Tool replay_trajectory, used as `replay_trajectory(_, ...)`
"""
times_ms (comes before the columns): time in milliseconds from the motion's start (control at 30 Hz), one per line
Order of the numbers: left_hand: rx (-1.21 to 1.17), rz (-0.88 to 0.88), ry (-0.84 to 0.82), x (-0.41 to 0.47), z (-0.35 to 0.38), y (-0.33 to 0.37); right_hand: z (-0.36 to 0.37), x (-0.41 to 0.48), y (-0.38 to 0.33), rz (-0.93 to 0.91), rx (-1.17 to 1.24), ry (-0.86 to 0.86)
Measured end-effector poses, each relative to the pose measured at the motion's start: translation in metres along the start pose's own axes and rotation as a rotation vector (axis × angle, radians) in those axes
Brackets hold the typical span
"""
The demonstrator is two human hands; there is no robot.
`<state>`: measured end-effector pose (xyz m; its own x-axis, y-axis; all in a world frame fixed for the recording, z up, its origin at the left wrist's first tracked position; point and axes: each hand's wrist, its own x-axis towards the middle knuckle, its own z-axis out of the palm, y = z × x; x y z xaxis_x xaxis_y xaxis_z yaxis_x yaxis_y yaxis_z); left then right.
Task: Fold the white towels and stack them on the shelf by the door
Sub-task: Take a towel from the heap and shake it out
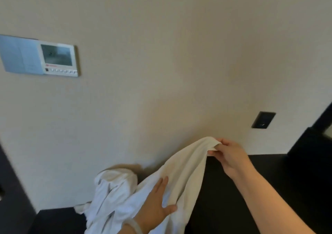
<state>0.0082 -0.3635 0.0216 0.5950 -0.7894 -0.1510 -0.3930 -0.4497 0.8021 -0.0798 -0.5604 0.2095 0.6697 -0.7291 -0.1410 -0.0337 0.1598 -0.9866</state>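
- I see a beige wall (179,54) filling most of the view. A dark surface (233,198) runs along its base. I cannot confirm that this is the shelf by the door.
- 1 white towel (186,169) is lifted off the dark surface. It slopes from a raised corner at upper right down to the bottom edge of the view.
- A crumpled white heap (115,183) lies against the wall, touching the towel on its left. I cannot tell whether it is a 2nd towel or the rest of the 1st.
- The right hand (228,154) pinches the raised corner between thumb and fingers and holds it up near the wall.
- The left hand (156,203) lies flat on the cloth lower down, fingers straight and thumb spread. It presses and does not grip.
- Step in hand, as I judge it: spreading the towel ahead of the 1st fold. No fold is made and no stack is in view.
- The next move calls for a 2nd corner in the left hand, so that 1 edge can be pulled taut and laid flat.
- The towel's lower part is cut off by the frame, and its other corners are hidden in the folds.
- A wall control panel (58,59) sits at left and a dark wall plate (263,120) at right. The panel's markings are too blurred to read.
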Motion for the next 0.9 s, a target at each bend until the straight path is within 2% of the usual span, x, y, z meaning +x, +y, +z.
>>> replay_trajectory(67, 0.058, -0.028, 0.002, 0.01, 0.006, 0.017, -0.031, 0.007, -0.032, -0.042, 0.13, 0.092)
replay_trajectory(200, 0.17, -0.052, 0.131, 0.034, 0.017, 0.058, -0.121, 0.039, -0.1, -0.153, 0.394, 0.247)
replay_trajectory(300, 0.19, -0.094, 0.115, 0.052, 0.029, 0.086, -0.2, 0.072, -0.115, -0.201, 0.379, 0.336)
replay_trajectory(367, 0.215, -0.113, 0.088, 0.062, 0.049, 0.096, -0.24, 0.095, -0.092, -0.111, 0.249, 0.314)
replay_trajectory(433, 0.278, -0.183, 0.06, 0.069, 0.074, 0.101, -0.263, 0.106, -0.047, -0.002, -0.12, 0.206)
replay_trajectory(500, 0.429, -0.259, 0.12, 0.071, 0.096, 0.104, -0.272, 0.104, 0.005, 0.021, -0.553, 0.056)
replay_trajectory(600, 0.478, -0.319, 0.28, 0.072, 0.112, 0.109, -0.265, 0.086, 0.068, -0.03, -0.829, -0.311)
replay_trajectory(733, 0.425, -0.275, 0.337, 0.062, 0.12, 0.105, -0.234, 0.059, 0.13, -0.174, -1.274, -0.854)
replay_trajectory(800, 0.392, -0.254, 0.317, 0.048, 0.121, 0.1, -0.225, 0.051, 0.155, -0.259, -1.38, -0.911)
replay_trajectory(900, 0.268, -0.181, 0.292, 0.022, 0.115, 0.089, -0.232, 0.048, 0.177, -0.42, -1.294, -0.735)
